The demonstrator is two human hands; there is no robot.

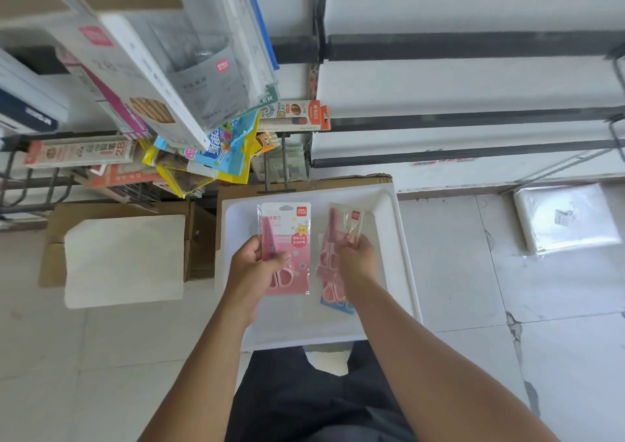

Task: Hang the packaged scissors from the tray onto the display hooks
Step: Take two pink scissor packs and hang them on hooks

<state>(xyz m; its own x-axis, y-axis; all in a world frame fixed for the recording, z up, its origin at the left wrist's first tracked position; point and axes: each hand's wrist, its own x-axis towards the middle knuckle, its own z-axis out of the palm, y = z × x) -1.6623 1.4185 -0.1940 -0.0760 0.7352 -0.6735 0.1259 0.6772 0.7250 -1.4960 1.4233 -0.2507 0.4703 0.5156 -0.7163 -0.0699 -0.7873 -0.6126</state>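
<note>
Left hand (pixel 252 262) pinches a pink scissors pack (pixel 287 248) just above the white tray (pixel 402 272), right hand (pixel 358 255) grips a second pack (pixel 341 235), both long axes pointing away toward the display hooks (pixel 277 171) beyond.

The tray (pixel 399 238) sits at frame centre, cardboard boxes (pixel 199 238) left of it, hanging stationery packs (pixel 203 103) upper left.

Tight on the left, open on the right

Hanging packs (pixel 216 150) crowd over the tray's (pixel 402 265) far-left corner; the floor (pixel 473 272) to its right lies bare.
</note>
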